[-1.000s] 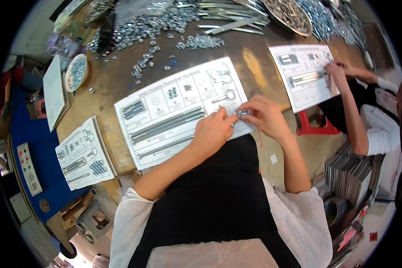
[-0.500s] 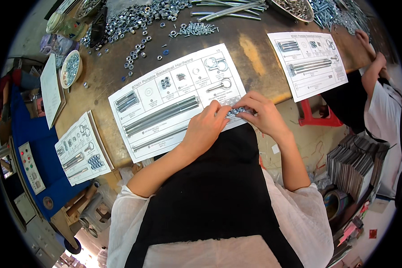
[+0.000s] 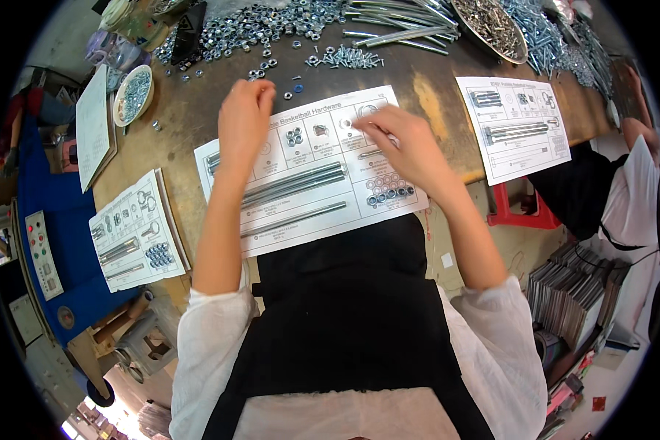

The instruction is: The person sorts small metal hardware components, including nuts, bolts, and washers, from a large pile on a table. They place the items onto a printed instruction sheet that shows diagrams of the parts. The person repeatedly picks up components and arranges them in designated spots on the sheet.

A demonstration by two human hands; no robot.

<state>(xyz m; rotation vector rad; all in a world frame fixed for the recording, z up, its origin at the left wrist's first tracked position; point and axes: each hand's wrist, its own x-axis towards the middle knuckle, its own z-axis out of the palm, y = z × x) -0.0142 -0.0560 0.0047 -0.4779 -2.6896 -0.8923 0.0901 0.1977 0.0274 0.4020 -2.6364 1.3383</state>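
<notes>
In upper middle of the frame, your left hand (image 3: 243, 114) curls its fingers (image 3: 262, 89) near loose nuts (image 3: 260, 71); your right hand (image 3: 407, 143) nearly pinches above the sheet (image 3: 308, 226) (their hold, I cannot tell).

Worn brown worktable (image 3: 167, 155), red stool (image 3: 519, 218) nearby, pale floor (image 3: 471, 238)

Illumination is even and moderately bright, with specular glints on the heaped nuts (image 3: 260, 31) and steel rods (image 3: 400, 33) and a washed-out patch (image 3: 121, 396) at lower left. Motion blur softens the right hand (image 3: 402, 143). Fisheye distortion bows straight edges near the black, vignetted rim.
</notes>
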